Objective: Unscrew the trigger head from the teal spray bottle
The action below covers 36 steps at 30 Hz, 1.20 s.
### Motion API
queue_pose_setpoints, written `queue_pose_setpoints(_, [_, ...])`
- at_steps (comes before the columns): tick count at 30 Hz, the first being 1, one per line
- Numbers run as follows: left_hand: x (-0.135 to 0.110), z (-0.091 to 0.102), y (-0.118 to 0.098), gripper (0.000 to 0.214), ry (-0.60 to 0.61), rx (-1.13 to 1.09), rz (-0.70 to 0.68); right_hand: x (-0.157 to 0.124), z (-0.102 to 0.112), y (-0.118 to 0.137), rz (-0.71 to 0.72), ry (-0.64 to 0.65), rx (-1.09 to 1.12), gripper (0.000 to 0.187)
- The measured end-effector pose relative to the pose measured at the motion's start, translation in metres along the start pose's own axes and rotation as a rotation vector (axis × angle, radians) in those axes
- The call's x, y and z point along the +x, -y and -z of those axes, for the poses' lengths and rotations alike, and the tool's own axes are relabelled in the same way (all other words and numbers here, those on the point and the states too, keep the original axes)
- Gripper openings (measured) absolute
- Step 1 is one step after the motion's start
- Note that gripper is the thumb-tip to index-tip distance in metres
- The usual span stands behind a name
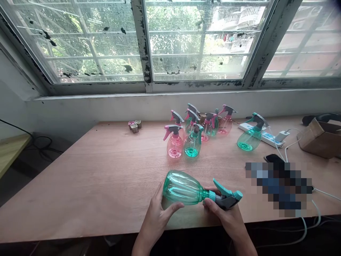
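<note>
A clear green spray bottle [182,187] lies on its side in the air over the table's front edge, its teal and dark grey spray head pointing right. My left hand [162,209] wraps round the bottle's base end, thumb along the near side. At the neck, my right hand [226,213] grips just by the collar and spray head, its thumb on the near side and the other fingers mostly hidden behind. No liquid can be made out inside the bottle.
Several pink and green spray bottles [175,145] stand grouped at the back. Another green spray bottle [250,137] stands by a white power strip [271,139]. Small printed blocks [134,128] sit back left. At right are a cardboard box [318,140], cables and a pixelated patch.
</note>
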<state>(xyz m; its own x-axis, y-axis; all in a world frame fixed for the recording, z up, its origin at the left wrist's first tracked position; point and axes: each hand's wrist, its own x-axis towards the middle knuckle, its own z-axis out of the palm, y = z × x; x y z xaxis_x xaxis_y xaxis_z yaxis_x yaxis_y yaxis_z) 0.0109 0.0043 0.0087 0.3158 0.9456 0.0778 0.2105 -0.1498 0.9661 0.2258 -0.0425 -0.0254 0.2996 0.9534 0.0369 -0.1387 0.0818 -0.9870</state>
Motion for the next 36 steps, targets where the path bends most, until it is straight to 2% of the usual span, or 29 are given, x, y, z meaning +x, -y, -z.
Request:
queue_pose_setpoints(2, [0.0010, 0.0000, 0.0009, 0.064, -0.030, 0.019, -0.040, 0.0004, 0.0003, 0.0006, 0.017, 0.003, 0.029, 0.033])
queue_pose_setpoints(4, [0.0006, -0.0007, 0.0031, 0.064, -0.050, 0.035, -0.046, 0.0004, 0.0004, 0.0010, 0.026, 0.010, 0.053, 0.033])
queue_pose_setpoints(7, [-0.0015, -0.0017, 0.0069, 0.091, -0.045, 0.048, 0.001, -0.0003, 0.0007, 0.0005, 0.020, 0.021, 0.059, 0.033])
queue_pose_setpoints(9, [-0.0024, -0.0010, 0.0079, 0.099, -0.047, 0.008, 0.023, -0.0006, 0.0010, -0.0003, 0.009, 0.029, 0.039, 0.033])
queue_pose_setpoints(11, [-0.0019, 0.0008, 0.0067, 0.085, -0.028, -0.039, 0.016, -0.0003, 0.0011, -0.0006, 0.005, 0.028, -0.001, 0.034])
queue_pose_setpoints(14, [-0.0004, 0.0028, 0.0023, 0.071, -0.010, 0.014, -0.032, 0.0010, 0.0006, 0.0009, 0.025, 0.000, -0.022, 0.036])
queue_pose_setpoints(17, [-0.0013, 0.0020, -0.0008, 0.070, -0.010, 0.060, -0.039, 0.0014, -0.0003, 0.0032, 0.032, -0.025, 0.010, 0.036])
queue_pose_setpoints(22, [-0.0039, 0.0011, -0.0003, 0.090, 0.012, -0.050, 0.061, -0.0004, -0.0006, 0.0027, -0.020, 0.023, -0.016, 0.040])
queue_pose_setpoints(26, [-0.0013, 0.0023, -0.0008, 0.071, 0.015, -0.054, 0.009, 0.0001, 0.0010, 0.0008, -0.017, 0.007, -0.055, 0.041])
queue_pose_setpoints(28, [-0.0007, 0.0020, -0.0012, 0.070, -0.012, -0.002, -0.016, 0.0009, 0.0015, 0.0005, 0.005, -0.011, -0.035, 0.039])
queue_pose_setpoints(31, [-0.0026, 0.0010, -0.0004, 0.082, -0.001, 0.026, -0.019, 0.0011, 0.0012, 0.0004, 0.038, -0.018, 0.033, 0.035])
queue_pose_setpoints(34, [-0.0051, 0.0011, 0.0022, 0.098, 0.012, -0.052, 0.000, -0.0002, 0.0010, -0.0003, 0.029, 0.000, 0.056, 0.033])
queue_pose_setpoints(36, [-0.0056, 0.0023, 0.0036, 0.096, -0.012, -0.124, 0.019, -0.0009, 0.0015, -0.0013, 0.009, 0.023, 0.049, 0.034])
